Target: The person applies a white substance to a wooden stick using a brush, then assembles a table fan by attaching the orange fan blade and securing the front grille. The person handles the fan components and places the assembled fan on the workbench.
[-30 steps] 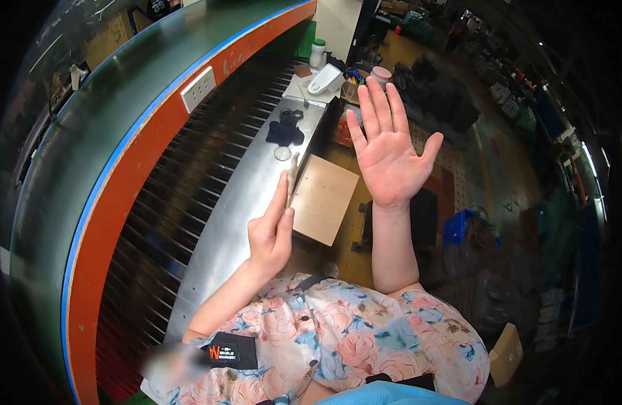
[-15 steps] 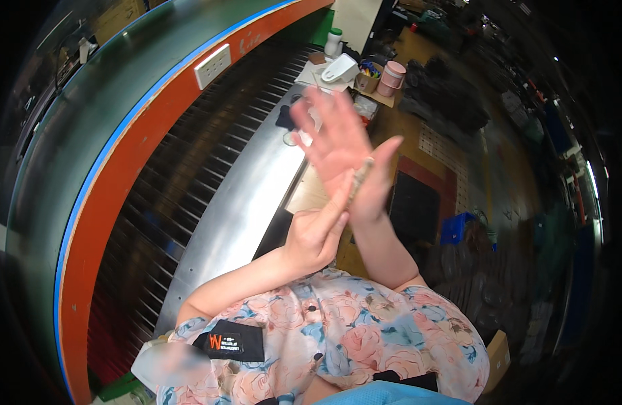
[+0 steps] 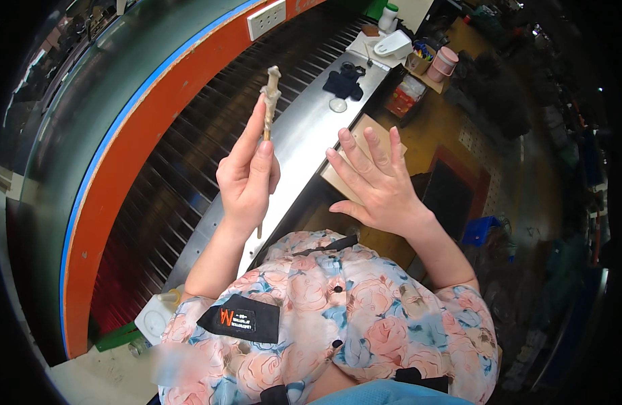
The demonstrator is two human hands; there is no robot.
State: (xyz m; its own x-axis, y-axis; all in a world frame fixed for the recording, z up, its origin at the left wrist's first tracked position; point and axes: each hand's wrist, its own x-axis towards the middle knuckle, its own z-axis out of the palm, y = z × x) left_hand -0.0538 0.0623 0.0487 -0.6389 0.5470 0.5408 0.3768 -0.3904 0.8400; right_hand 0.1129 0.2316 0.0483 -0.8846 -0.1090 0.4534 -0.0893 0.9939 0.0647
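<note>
My left hand (image 3: 245, 185) is closed around a thin wooden stick, its forefinger stretched along the shaft. Pale, lumpy material is wound round the upper end of the stick (image 3: 272, 91), which points up and away from me. The stick's bare lower end comes out beneath the hand. To the right, my right hand (image 3: 378, 185) is raised with its fingers spread, holding nothing and apart from the stick. Both hands are in the air, the left one over the shiny metal ledge (image 3: 311, 121).
A dark slatted bed (image 3: 169, 182) lies left of the ledge, bordered by a curved orange frame (image 3: 115, 175) with a white socket (image 3: 266, 19). On the ledge are a black cloth item (image 3: 343, 82) and a round dish (image 3: 338, 105). A pink container (image 3: 444, 61) stands farther right.
My hands have come apart: the stick was against the right palm before. My left hand has moved left with the stick, and my right hand has moved right and nearer.
</note>
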